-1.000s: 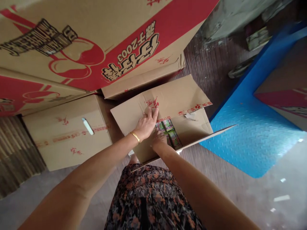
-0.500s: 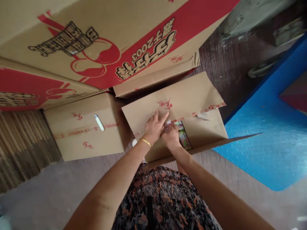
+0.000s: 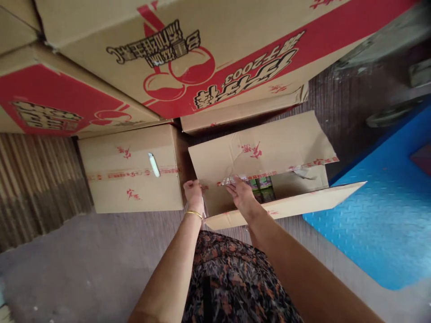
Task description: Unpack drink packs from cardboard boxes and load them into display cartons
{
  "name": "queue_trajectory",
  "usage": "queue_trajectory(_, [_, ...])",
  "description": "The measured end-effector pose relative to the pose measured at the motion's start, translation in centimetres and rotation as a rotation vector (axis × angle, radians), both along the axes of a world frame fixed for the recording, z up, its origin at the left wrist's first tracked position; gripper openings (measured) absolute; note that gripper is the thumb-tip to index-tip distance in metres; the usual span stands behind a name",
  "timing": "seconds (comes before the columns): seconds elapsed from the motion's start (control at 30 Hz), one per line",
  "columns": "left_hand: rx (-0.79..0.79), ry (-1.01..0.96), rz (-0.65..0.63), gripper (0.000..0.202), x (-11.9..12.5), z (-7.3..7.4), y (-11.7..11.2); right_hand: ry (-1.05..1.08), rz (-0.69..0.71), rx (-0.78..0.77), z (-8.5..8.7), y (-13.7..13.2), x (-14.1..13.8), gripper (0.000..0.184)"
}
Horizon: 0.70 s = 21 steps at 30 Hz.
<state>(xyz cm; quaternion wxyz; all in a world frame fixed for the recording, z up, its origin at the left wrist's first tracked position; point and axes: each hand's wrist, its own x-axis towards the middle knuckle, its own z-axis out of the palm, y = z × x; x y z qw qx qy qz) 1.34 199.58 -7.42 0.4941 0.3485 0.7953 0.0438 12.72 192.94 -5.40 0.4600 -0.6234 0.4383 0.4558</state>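
Observation:
A cardboard carton (image 3: 283, 139) stands half open in front of me, its printed far flap leaning over the opening. Inside, several small green and purple packs (image 3: 264, 188) show. My right hand (image 3: 243, 196) is at the flap's edge, its fingers closed on a crumpled strip of clear tape (image 3: 229, 181). At the carton's left end is my left hand (image 3: 194, 194), wearing a gold bracelet on its wrist. Its fingers are curled together at the edge; what they pinch is hidden.
Left of it stands a taped carton (image 3: 114, 188) with a white-green utility knife (image 3: 154, 165) on top. Large red-printed cartons (image 3: 249, 76) are stacked behind. Flattened cardboard (image 3: 40, 188) lies at the far left. A blue textured platform (image 3: 380, 233) lies to the right.
My left hand has moved from the flap's middle to the carton's left end, and its fingers have curled. My right hand stays by the flap edge and tape. The view has shifted left.

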Motion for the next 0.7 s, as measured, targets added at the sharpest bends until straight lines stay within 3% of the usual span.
queue_trajectory(0.2, [-0.115,-0.025,0.101,0.004,0.4,0.9,1.7,-0.038,-0.03,0.008,0.4,-0.1,-0.3,0.013])
queue_trajectory(0.47, [-0.167,-0.073,-0.041,0.018,0.4,0.4,3.1,-0.039,-0.026,-0.032,0.0,0.1,-0.3,0.017])
queue_trajectory(0.7, [-0.25,-0.29,-0.015,0.02,-0.2,-0.1,2.5,-0.048,-0.005,-0.015,-0.5,-0.1,-1.0,0.019])
